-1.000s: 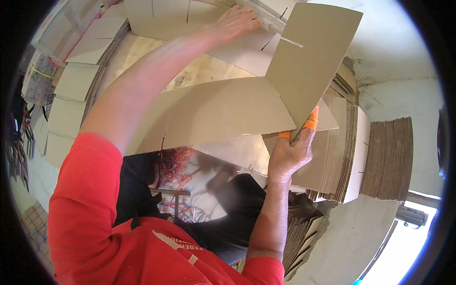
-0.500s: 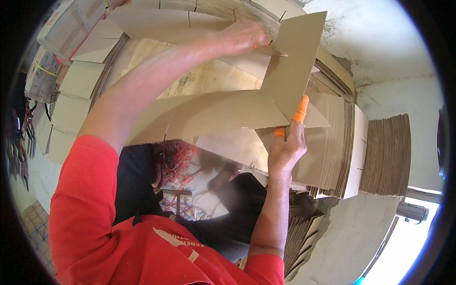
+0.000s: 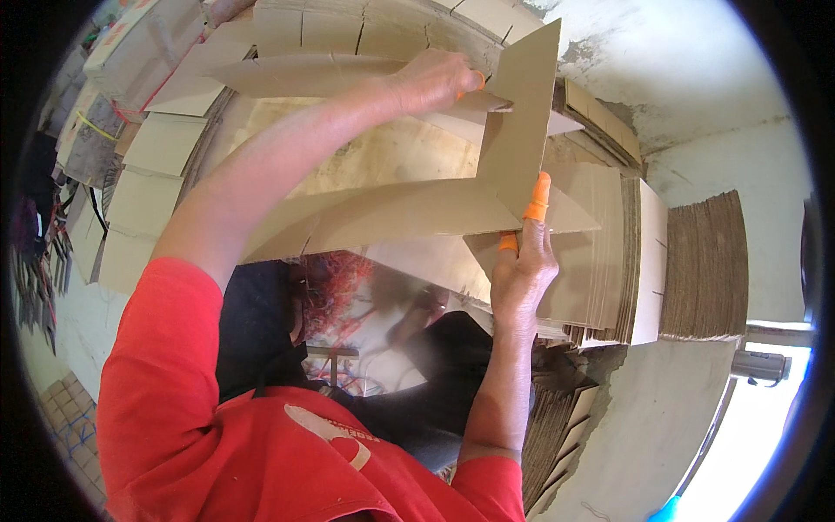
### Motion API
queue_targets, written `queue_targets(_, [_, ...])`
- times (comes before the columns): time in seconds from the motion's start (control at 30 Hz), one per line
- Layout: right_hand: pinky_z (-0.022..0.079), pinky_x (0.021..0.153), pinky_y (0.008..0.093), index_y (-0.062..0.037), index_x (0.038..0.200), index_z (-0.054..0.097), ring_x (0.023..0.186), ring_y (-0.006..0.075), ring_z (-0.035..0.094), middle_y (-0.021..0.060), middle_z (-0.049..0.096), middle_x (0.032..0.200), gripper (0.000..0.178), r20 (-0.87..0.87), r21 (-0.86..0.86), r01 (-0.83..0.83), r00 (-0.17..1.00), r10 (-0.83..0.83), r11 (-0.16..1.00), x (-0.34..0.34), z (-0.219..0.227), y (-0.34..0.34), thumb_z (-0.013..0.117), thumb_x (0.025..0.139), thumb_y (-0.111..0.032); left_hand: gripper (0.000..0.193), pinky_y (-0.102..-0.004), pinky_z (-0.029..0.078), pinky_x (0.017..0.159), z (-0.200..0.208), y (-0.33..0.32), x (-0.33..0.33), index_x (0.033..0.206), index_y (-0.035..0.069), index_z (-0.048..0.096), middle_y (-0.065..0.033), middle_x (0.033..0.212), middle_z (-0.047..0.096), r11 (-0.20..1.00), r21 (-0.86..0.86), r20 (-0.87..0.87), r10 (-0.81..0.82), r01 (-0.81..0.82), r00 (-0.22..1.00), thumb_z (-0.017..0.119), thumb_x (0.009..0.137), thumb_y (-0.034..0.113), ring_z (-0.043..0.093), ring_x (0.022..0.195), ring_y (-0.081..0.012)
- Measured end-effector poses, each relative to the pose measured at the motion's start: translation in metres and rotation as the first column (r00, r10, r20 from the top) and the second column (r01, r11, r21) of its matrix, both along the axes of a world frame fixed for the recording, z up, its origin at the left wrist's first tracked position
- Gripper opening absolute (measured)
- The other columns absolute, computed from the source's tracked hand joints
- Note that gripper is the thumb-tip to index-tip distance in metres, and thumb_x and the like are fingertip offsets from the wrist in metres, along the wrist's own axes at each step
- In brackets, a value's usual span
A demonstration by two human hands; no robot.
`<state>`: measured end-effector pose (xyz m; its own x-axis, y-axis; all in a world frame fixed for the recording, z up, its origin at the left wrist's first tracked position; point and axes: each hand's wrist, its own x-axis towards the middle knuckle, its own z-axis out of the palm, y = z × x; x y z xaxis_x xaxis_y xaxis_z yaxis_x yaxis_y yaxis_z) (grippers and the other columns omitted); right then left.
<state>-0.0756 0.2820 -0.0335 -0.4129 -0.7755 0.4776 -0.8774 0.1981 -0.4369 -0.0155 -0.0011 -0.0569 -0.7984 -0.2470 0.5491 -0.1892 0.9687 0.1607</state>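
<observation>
My left hand (image 3: 439, 80), an orange finger cot on one finger, grips the far long cardboard strip (image 3: 304, 76) near its right end. That end meets a crosswise cardboard strip (image 3: 517, 104) standing on edge; whether it sits in a slot I cannot tell. My right hand (image 3: 524, 265), with orange cots on thumb and index finger, pinches the crosswise strip's near end where it crosses the near long cardboard strip (image 3: 374, 213). The near strip runs leftward under my left forearm. Together the strips form a partly joined divider frame, held over a wooden board (image 3: 365, 148).
Stacked cardboard pieces (image 3: 583, 252) stand just right of my right hand, with another brown stack (image 3: 704, 265) beyond. More slotted sheets (image 3: 148, 187) line the left side, near boxes (image 3: 143, 48). A wall (image 3: 696, 87) rises at right. Red strands (image 3: 335, 291) lie below the board.
The crosswise strip has shifted left and become more upright in view. My left hand has moved slightly left with the far strip; my right hand keeps its pinch.
</observation>
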Motion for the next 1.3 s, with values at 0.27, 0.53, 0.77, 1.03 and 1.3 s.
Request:
queue_targets(0.27, [0.054,0.063,0.0464,-0.0036,0.146,0.033,0.076,0.0398,0.065,0.0234,0.062,0.094,0.072,-0.029,0.336,0.094,0.996,-0.089,0.937,0.006,-0.003,0.021,0.056,0.078,0.003,0.016,-0.0428,0.049,0.065,-0.008,0.052,0.000,0.091,0.005,0.063,-0.0127,0.076,0.061,0.976,0.111,0.104,-0.201,0.189,0.974,0.069,0.076,0.005,0.061,0.078,-0.0316])
queue_targets(0.53, [0.052,0.076,0.0461,-0.0070,0.142,0.041,0.091,0.0377,0.065,0.0229,0.065,0.096,0.064,-0.052,0.561,0.016,0.999,0.016,0.828,-0.033,-0.007,0.025,0.063,0.082,-0.007,0.044,-0.0404,0.049,0.090,0.003,0.047,0.037,0.123,0.008,0.059,-0.0141,0.112,0.063,0.919,0.394,0.151,-0.052,-0.012,0.987,0.072,0.082,0.017,0.060,0.107,-0.0284])
queue_targets(0.77, [0.037,0.103,0.0508,-0.0010,0.141,0.038,0.132,0.0349,0.039,0.0223,0.045,0.139,0.078,-0.481,0.259,0.700,0.691,-0.539,0.666,-0.130,-0.019,0.085,0.068,0.083,-0.043,0.054,-0.0420,0.045,0.091,0.033,0.093,0.155,0.123,0.005,0.059,-0.0146,0.110,0.064,0.973,0.229,0.063,-0.044,0.028,0.997,0.075,0.079,0.033,0.056,0.107,-0.0316])
queue_targets(1.03, [0.033,0.102,0.0531,-0.0056,0.133,0.049,0.130,0.0295,0.041,0.0174,0.052,0.133,0.071,-0.719,0.257,0.740,0.576,-0.389,0.621,-0.192,-0.070,0.135,0.069,0.080,-0.048,0.062,-0.0400,0.046,0.087,0.012,0.124,0.190,0.125,0.007,0.058,-0.0133,0.108,0.063,0.963,0.256,0.102,0.055,-0.080,0.993,0.080,0.070,0.024,0.055,0.105,-0.0321])
queue_targets(1.3, [0.054,0.074,0.0417,-0.0006,0.111,0.059,0.089,0.0286,0.066,0.0153,0.069,0.100,0.041,-0.252,0.012,0.698,0.695,-0.674,0.716,-0.160,0.038,0.125,0.076,0.081,-0.023,0.041,-0.0400,0.048,0.074,-0.006,0.113,0.185,0.111,0.004,0.064,-0.0134,0.091,0.063,0.940,0.332,0.143,0.034,-0.081,0.989,0.076,0.074,0.015,0.059,0.086,-0.0316])
